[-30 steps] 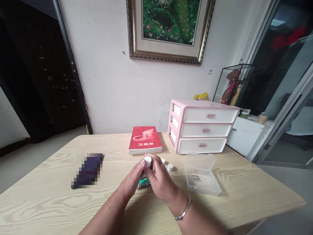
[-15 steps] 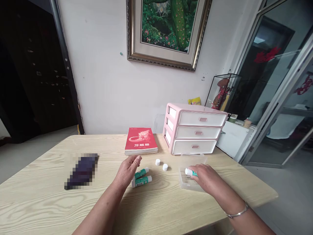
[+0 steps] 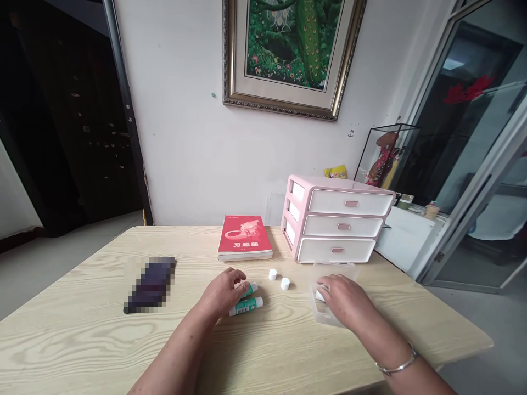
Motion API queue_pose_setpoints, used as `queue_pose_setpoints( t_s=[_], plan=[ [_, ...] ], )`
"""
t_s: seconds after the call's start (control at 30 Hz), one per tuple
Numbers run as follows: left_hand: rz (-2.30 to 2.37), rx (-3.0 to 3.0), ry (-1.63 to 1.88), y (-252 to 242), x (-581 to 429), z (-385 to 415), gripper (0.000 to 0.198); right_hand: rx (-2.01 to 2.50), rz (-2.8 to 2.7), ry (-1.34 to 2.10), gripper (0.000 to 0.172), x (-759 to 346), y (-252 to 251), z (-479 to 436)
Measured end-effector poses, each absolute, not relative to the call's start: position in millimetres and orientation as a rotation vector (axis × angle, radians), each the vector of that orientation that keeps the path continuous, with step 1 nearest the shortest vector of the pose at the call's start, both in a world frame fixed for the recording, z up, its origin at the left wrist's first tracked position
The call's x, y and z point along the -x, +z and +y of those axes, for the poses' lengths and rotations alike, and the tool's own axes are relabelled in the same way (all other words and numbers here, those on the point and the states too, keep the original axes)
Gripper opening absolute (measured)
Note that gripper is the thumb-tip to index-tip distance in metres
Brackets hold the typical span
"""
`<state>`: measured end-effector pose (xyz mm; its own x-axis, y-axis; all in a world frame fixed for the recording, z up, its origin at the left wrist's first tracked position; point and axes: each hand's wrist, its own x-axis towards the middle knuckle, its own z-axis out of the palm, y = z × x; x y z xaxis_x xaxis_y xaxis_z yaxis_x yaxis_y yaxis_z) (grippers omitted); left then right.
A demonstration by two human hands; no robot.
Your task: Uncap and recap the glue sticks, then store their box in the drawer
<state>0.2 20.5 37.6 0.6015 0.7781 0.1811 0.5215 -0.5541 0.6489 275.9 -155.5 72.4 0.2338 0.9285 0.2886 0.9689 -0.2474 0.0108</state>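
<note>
My left hand (image 3: pixel 224 293) rests on the table with its fingers curled over the end of a green-and-white glue stick (image 3: pixel 250 289). A second glue stick (image 3: pixel 246 306) lies just in front of it. Two loose white caps (image 3: pixel 272 274) (image 3: pixel 285 283) stand to their right. My right hand (image 3: pixel 346 299) is closed on a capped glue stick (image 3: pixel 320 295) and holds it down inside a clear plastic box (image 3: pixel 325 319), whose lid (image 3: pixel 334 267) stands open behind it.
A red book (image 3: pixel 245 237) and a pink three-drawer organiser (image 3: pixel 340 219) stand at the back of the wooden table (image 3: pixel 82 340). A dark blurred object (image 3: pixel 151 284) lies at the left. The table's right edge is near the box.
One second ago both hands held one glue stick and its cap together. Since then my right hand carried it right, into the clear box. My left hand dropped onto a stick on the table.
</note>
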Motion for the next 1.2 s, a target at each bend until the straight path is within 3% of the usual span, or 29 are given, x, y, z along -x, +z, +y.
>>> queue_pose_setpoints(
  t_s=[0.17, 0.4, 0.57, 0.77, 0.87, 1.0, 1.2],
  plan=[
    [1.097, -2.436, 0.476, 29, -4, 21, 0.034, 2.071, -1.888, -0.339, 0.026, -215, 70, -132],
    [1.119, -2.491, 0.446, 27, -5, 22, 0.029, 2.532, -1.839, -0.215, 0.039, -177, 51, -81],
    [1.072, -2.445, 0.448, 26, -5, 22, 0.029, 2.617, -1.781, -0.144, 0.039, -184, 41, -72],
    [1.012, -2.424, 0.512, 18, -8, 24, 0.024, 2.029, -1.697, -0.095, 0.036, -189, 28, -73],
    [1.034, -2.377, 0.59, 18, -8, 27, 0.023, 1.715, -1.526, 0.097, 0.035, -184, 34, -59],
    [0.934, -2.122, 0.711, 29, -4, 27, 0.031, 1.43, -1.363, 0.332, 0.038, -179, 46, -37],
    [0.688, -1.809, 0.712, 42, 0, 19, 0.043, 1.253, -1.296, 0.387, 0.042, -177, 40, -37]
  ],
)
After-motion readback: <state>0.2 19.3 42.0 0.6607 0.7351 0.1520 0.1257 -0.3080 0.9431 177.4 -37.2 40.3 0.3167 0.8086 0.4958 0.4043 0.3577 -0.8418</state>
